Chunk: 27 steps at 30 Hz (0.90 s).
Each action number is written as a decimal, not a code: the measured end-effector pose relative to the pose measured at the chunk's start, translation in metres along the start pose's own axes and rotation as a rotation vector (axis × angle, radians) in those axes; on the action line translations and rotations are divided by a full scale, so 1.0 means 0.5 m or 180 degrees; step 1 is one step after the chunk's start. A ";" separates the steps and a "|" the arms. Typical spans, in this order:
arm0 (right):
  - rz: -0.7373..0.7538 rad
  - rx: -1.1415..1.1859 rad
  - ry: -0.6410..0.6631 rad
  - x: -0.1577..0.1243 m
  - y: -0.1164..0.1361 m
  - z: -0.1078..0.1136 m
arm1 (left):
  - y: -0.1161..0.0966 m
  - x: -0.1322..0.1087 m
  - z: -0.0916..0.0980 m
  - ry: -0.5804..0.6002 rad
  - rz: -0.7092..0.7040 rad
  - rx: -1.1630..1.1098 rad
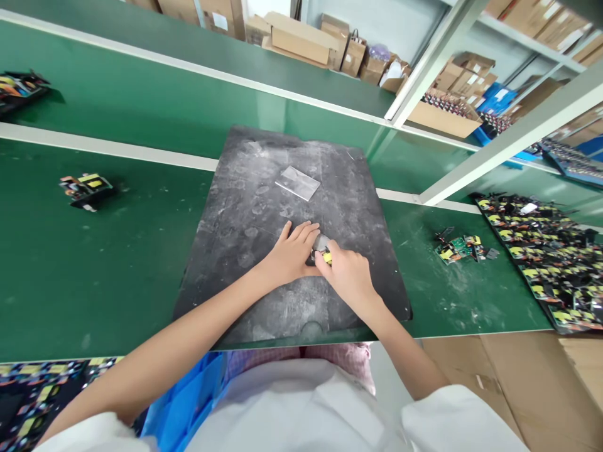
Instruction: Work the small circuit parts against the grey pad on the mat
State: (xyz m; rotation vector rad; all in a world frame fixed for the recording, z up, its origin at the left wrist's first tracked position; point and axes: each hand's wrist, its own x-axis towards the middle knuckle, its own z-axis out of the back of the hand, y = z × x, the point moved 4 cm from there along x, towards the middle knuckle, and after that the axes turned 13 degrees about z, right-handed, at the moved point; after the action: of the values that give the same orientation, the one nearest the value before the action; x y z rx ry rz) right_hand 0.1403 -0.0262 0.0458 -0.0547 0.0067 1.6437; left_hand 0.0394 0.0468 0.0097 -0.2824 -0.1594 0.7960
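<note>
A small circuit board [326, 257] with a yellow part sits low on the black, scuffed mat [254, 207], mostly hidden by my fingers. My left hand [293, 252] reaches in from the left, fingers stretched out, with the board's left side between its thumb and forefinger. From the right, my right hand [349, 271] curls its fingers and thumb round the same board. A greyish round piece [321, 243] shows between the hands; its kind is unclear. Farther up the mat lies a flat grey rectangular plate [298, 182], apart from both hands.
Single board assemblies lie on the green bench, one left [88, 190] and one right [464, 248]. A tray of many boards [546, 263] stands at far right. White posts [509, 113] rise behind. Cardboard boxes [301, 39] line the back, and a blue bin [188, 402] sits below the front edge.
</note>
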 end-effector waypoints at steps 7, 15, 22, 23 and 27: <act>0.0082 0.0090 -0.0137 -0.016 -0.012 -0.017 | -0.004 0.001 0.003 0.0035 -0.0010 0.0058; 0.0117 0.0110 -0.0272 0.011 -0.011 -0.010 | -0.005 0.001 0.005 0.0021 -0.0010 0.0071; 0.0136 0.0137 -0.0222 0.001 -0.014 -0.016 | -0.003 0.000 0.004 0.0028 -0.0044 0.0068; 0.0143 0.0124 -0.0243 0.007 -0.013 -0.014 | -0.004 0.000 0.004 0.0023 -0.0041 0.0079; 0.0180 0.0137 -0.0296 0.015 -0.011 -0.010 | -0.004 0.002 0.005 0.0014 -0.0007 0.0109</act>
State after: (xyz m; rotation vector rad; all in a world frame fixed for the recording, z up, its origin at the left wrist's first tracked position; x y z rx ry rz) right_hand 0.1456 -0.0184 0.0407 0.0553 -0.0275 1.7007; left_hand 0.0406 0.0466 0.0125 -0.2516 -0.1418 0.7951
